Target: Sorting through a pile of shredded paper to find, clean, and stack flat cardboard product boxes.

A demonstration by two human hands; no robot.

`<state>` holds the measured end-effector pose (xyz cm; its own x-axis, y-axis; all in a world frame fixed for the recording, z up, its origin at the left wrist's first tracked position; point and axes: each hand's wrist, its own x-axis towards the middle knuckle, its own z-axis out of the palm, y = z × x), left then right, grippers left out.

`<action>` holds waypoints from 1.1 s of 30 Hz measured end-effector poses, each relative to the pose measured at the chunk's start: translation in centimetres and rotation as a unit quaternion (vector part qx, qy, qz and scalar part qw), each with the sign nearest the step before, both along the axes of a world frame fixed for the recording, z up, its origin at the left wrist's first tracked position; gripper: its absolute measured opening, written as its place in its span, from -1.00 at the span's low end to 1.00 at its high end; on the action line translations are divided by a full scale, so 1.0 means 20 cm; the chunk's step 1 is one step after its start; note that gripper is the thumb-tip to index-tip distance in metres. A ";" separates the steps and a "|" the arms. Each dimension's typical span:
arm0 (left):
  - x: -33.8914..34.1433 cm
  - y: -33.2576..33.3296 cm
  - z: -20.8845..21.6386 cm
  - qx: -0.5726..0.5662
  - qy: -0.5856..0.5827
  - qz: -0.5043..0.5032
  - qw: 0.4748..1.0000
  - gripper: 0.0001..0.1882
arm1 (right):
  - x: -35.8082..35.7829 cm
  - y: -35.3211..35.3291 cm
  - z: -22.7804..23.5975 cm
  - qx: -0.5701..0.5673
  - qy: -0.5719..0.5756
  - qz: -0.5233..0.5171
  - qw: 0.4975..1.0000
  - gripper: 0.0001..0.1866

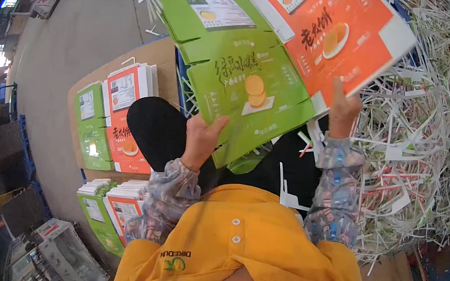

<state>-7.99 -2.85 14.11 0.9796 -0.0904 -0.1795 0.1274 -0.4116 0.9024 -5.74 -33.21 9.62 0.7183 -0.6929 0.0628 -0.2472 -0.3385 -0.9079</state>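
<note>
In front of me I hold up flat printed carton sheets in both hands. A green printed sheet [229, 66] with a yellow cake picture lies on the left. Beside it to the right is an orange printed sheet [333, 26] with a round white plate picture; whether the two are joined I cannot tell. My left hand [202, 140] is closed on the green sheet's lower left edge, thumb on top. My right hand [345, 108] grips the orange sheet's lower right edge, one finger stretched over its face.
At left, stacked green cartons [92, 122] and orange cartons [125, 115] rest on brown cardboard [167, 63]. More stacks [102, 215] stand nearer me. A large heap of shredded paper strips [425, 146] fills the right side. Grey floor [73, 33] runs along the left.
</note>
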 end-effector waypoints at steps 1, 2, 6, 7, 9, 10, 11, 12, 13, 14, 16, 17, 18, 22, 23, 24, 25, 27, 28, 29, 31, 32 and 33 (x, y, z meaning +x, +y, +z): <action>0.01 0.02 0.02 -0.030 0.011 -0.003 0.999 -0.77 | -0.02 -0.07 0.01 0.065 0.063 -0.033 0.995 -0.64; 0.04 0.09 0.08 -0.139 0.119 0.048 0.982 -0.74 | -0.02 -0.14 -0.01 0.064 0.065 -0.034 0.995 -0.64; 0.11 0.40 0.01 -0.349 0.233 0.134 0.898 -0.65 | -0.02 -0.31 -0.15 0.469 -0.165 -0.054 0.866 -0.65; 0.14 0.41 0.02 -0.334 0.206 0.131 0.910 -0.67 | -0.02 -0.33 -0.21 0.517 -0.170 -0.045 0.838 -0.64; 0.15 0.39 0.04 -0.282 0.207 0.094 0.932 -0.68 | -0.08 -0.30 -0.33 0.261 -0.013 0.027 0.965 -0.60; 0.18 0.36 0.05 -0.230 0.201 0.047 0.951 -0.69 | -0.14 -0.33 -0.41 0.033 0.018 0.100 0.994 -0.62; 0.18 0.35 0.05 -0.233 0.197 0.047 0.951 -0.69 | -0.17 -0.37 -0.50 -0.196 0.047 0.165 0.965 -0.63; 0.16 0.37 0.03 -0.244 0.210 0.064 0.945 -0.69 | -0.15 -0.35 -0.48 -0.195 0.047 0.167 0.965 -0.63; 0.14 0.39 0.01 -0.255 0.224 0.080 0.937 -0.68 | -0.11 -0.33 -0.47 0.152 -0.035 0.051 0.986 -0.66; 0.13 0.40 0.00 -0.260 0.213 0.090 0.937 -0.69 | -0.08 -0.31 -0.46 0.477 -0.111 -0.072 0.869 -0.68; 0.10 0.44 0.03 -0.269 0.227 0.100 0.931 -0.68 | -0.08 -0.40 -0.46 0.476 -0.092 -0.070 0.872 -0.69; 0.09 0.46 0.04 -0.277 0.238 0.111 0.924 -0.68 | -0.09 -0.43 -0.47 0.475 -0.074 -0.064 0.874 -0.70; 0.09 0.50 0.05 -0.291 0.249 0.105 0.918 -0.67 | -0.08 -0.41 -0.42 0.483 -0.084 -0.059 0.870 -0.69; 0.08 0.43 0.02 -0.277 0.260 0.086 0.921 -0.64 | -0.10 -0.38 -0.44 0.427 -0.038 -0.079 0.900 -0.68; 0.06 0.38 0.00 -0.273 0.256 0.080 0.924 -0.63 | -0.14 -0.37 -0.42 0.349 -0.016 -0.004 0.937 -0.69; 0.04 0.35 -0.02 -0.285 0.260 0.083 0.919 -0.62 | -0.15 -0.36 -0.40 0.268 0.005 0.072 0.961 -0.67; 0.02 0.32 -0.05 -0.299 0.265 0.083 0.913 -0.60 | -0.14 -0.39 -0.41 0.266 0.005 0.072 0.961 -0.67; -0.01 0.28 -0.10 -0.325 0.275 0.105 0.899 -0.59 | -0.14 -0.51 -0.47 0.327 -0.008 -0.012 0.945 -0.62; -0.03 0.26 -0.12 -0.349 0.284 0.129 0.884 -0.58 | -0.10 -0.53 -0.50 0.046 0.048 -0.118 0.991 -0.59; -0.04 0.24 -0.17 -0.352 0.284 0.129 0.883 -0.58 | -0.07 -0.56 -0.51 0.044 0.047 -0.118 0.991 -0.59; -0.09 0.26 -0.24 -0.384 0.299 0.187 0.854 -0.57 | 0.08 -0.35 -0.30 -0.273 -0.044 -0.017 0.961 -0.55; -0.10 0.23 -0.24 -0.385 0.302 0.200 0.849 -0.60 | 0.17 -0.28 -0.25 -0.266 -0.048 0.085 0.959 -0.54; -0.11 0.22 -0.24 -0.384 0.301 0.198 0.850 -0.60 | 0.28 -0.22 -0.24 -0.256 -0.054 0.185 0.947 -0.54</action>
<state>-10.14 1.49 9.27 0.7123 -0.0922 -0.6958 0.6524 0.4525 0.6079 -0.11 -37.52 4.85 0.8765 -0.2540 0.4090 0.0593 -0.7861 -0.6152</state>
